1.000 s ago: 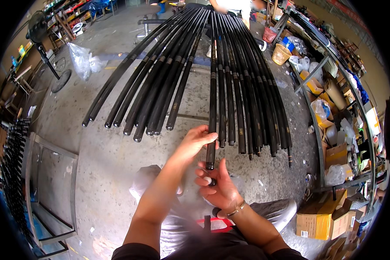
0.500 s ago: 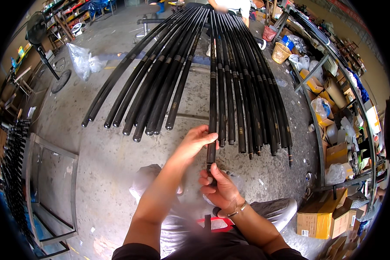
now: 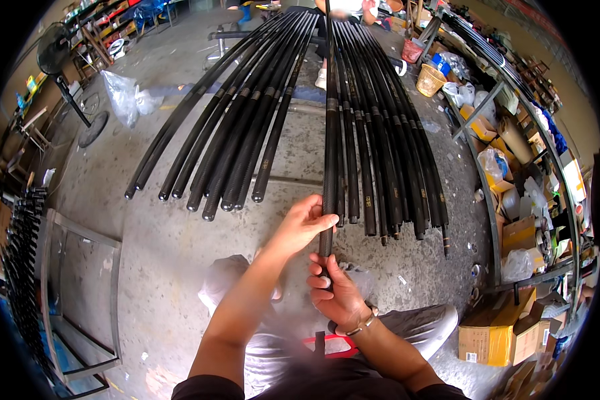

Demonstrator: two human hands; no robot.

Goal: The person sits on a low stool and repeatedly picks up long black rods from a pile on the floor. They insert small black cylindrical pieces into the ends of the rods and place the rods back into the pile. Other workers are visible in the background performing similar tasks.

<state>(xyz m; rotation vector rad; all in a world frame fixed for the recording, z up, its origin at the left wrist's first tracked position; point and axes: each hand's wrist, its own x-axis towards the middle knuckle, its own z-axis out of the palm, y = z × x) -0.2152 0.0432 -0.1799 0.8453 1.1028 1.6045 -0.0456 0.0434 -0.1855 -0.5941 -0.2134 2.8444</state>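
In front of me, a long black fishing rod point(image 3: 331, 153) runs from my hands away toward the top of the view. My left hand point(image 3: 308, 223) is closed around its near part, the thumb lying across it. Just below, my right hand point(image 3: 337, 287) has its fingers curled around the near end, where a small shiny end piece point(image 3: 327, 283) shows between them. To the right, several similar black rods point(image 3: 387, 167) lie side by side, close to the held one. More rods point(image 3: 230, 160) with rounded, shiny ends fan out on the left.
A grey metal frame point(image 3: 119, 293) stands at the left, near a stack of dark rods point(image 3: 21, 267). Shelving point(image 3: 493, 233) with bags and boxes runs along the right, with a cardboard box point(image 3: 487, 333) below. A fan point(image 3: 60, 80) is far left. Another person point(image 3: 321, 77) is beyond the rods.
The held rod's far part now rises to the top edge, over the other person. A textured grip now shows between my hands, and my right fingers are wrapped around the rod's near end.
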